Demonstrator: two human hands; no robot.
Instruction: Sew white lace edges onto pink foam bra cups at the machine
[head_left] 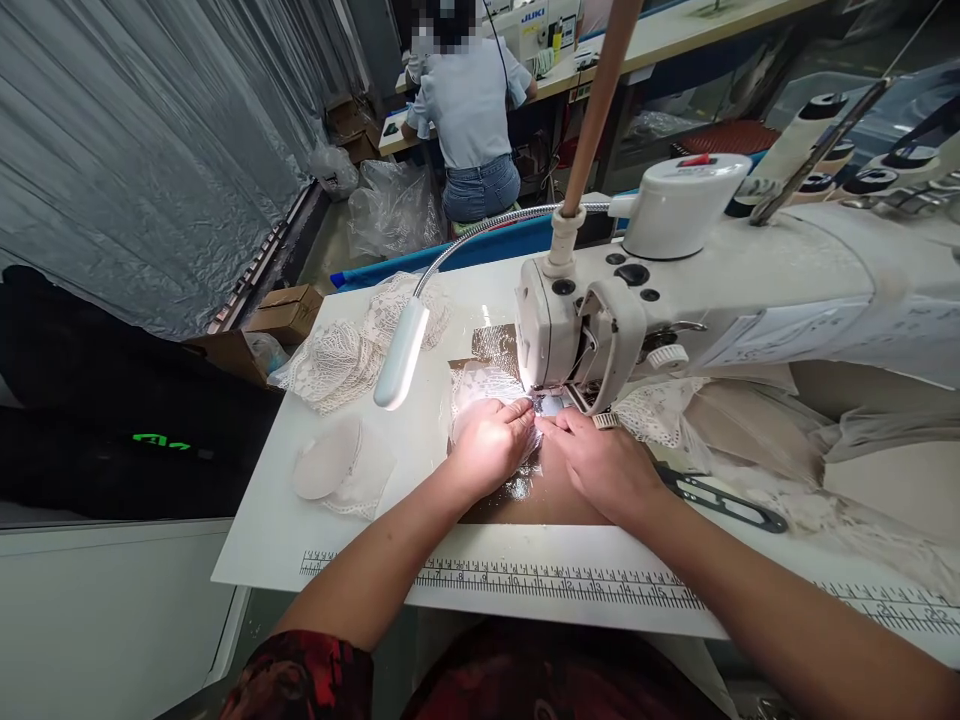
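Observation:
Under the needle end of the white sewing machine [559, 335] lies a piece of white lace fabric [472, 385]. My left hand [491, 445] rests on this lace, its fingers drawn together and pressing it close to the presser foot. From the other side, my right hand [604, 460] has its fingers closed at the lace's edge, just right of the left fingertips. The exact grip of the fingertips is partly lost in the glare. Both hands are over a brown sheet [559, 490] on the white table.
Lace pieces [334, 360] are heaped at the back left, with a round pad on sheer fabric [326, 465] nearer me. A lamp [403, 355] hangs over the table. Right of my hand lie a dark slotted tool [724, 500] and beige cups [754, 430]. A person [469, 110] sits beyond.

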